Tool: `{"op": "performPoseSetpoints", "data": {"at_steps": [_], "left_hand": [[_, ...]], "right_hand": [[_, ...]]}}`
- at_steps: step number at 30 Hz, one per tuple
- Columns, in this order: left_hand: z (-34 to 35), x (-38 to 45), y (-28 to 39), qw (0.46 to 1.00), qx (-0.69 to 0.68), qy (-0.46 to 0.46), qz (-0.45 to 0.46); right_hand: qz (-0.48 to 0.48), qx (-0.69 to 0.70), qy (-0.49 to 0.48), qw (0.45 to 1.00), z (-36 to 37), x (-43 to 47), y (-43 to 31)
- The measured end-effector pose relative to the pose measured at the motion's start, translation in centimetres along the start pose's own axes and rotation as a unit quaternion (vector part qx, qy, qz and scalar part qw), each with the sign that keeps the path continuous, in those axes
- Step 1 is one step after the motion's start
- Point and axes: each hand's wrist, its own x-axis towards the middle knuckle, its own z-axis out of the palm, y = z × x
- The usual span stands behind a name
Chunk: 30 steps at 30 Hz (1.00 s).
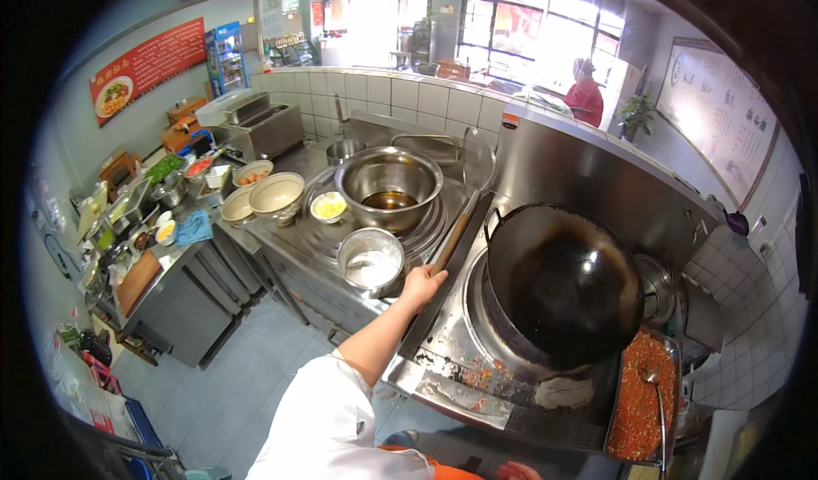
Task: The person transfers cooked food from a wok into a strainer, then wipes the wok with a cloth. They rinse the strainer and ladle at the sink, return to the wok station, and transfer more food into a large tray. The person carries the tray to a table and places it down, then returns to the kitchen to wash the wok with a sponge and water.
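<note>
My left hand (pixel 423 287) grips the end of a wooden handle (pixel 455 237) between the two stove sections. The handle runs up toward a round wire-rimmed head, seemingly a skimmer (pixel 480 154), standing by the back wall. Close to this hand sits a metal pot (pixel 370 264) with white powder inside. Behind that pot is a large steel basin (pixel 391 186) holding some dark liquid. To the right, a big blackened wok (pixel 565 282) rests tilted on the burner, its inside dark and shiny. Only part of my right hand (pixel 517 471) shows at the bottom edge; its fingers are mostly cut off.
A tray of chopped red mixture (pixel 642 390) with a ladle (pixel 658 384) lies right of the wok. A cloth (pixel 563 393) and food scraps (pixel 482 378) lie on the stove front. Bowls (pixel 276 192) stand left. A person in red (pixel 585 96) is beyond the tiled wall.
</note>
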Motion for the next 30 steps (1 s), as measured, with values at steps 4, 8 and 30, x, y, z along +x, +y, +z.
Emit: {"op": "performPoseSetpoints", "data": {"at_steps": [4,8,30], "left_hand": [[1.2,4.7,-3.0,0.952,-0.266,-0.082,-0.125],[1.7,7.6,-5.2,0.877,-0.430,-0.080,-0.198],[1.6,6.4,-12.6,0.691,-0.621,0.141,-0.342]], "right_hand": [[-0.001,0.050,0.026,0.998,2.2,2.0,-1.5],[0.054,0.088,0.079,0.992,4.5,3.6,-3.7],[0.037,-0.011,0.140,0.989,0.2,8.7,-2.5]]}}
